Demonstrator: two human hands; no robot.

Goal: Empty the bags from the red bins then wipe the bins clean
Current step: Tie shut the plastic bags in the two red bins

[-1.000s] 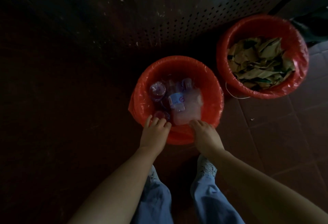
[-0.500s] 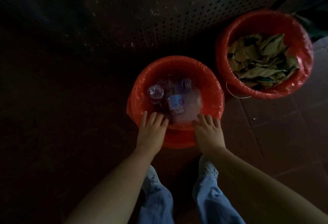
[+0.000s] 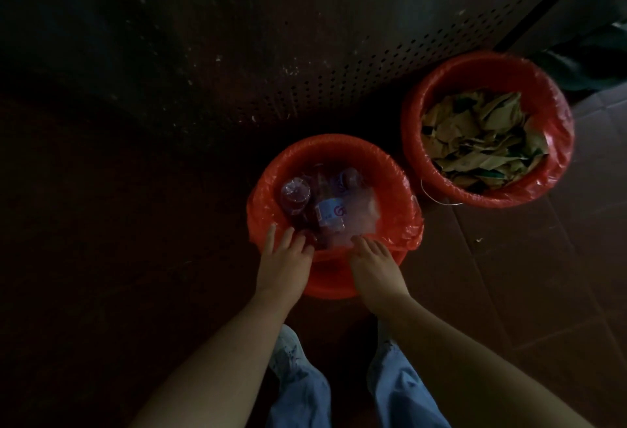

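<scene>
as they did earlier, both hands (image 3: 283, 264) (image 3: 375, 266) rest on the bag (image 3: 403, 224).

- The near red bin (image 3: 334, 280) stands on the tiled floor (image 3: 509, 275) with its mouth open from above; plastic bottles (image 3: 330, 212) crowd the inside.
- The left grip (image 3: 283, 264) and right grip (image 3: 375, 266) lie on the near rim, with a stretch of rim bare between them.
- A dark perforated panel (image 3: 339, 81) rises close behind, closing the far side.
- The second red bin (image 3: 556, 142), heaped with brown leaf-like scraps (image 3: 481, 142), stands near on the right; a strip of floor separates the two.
- The person's legs (image 3: 302, 390) block the near side.
</scene>
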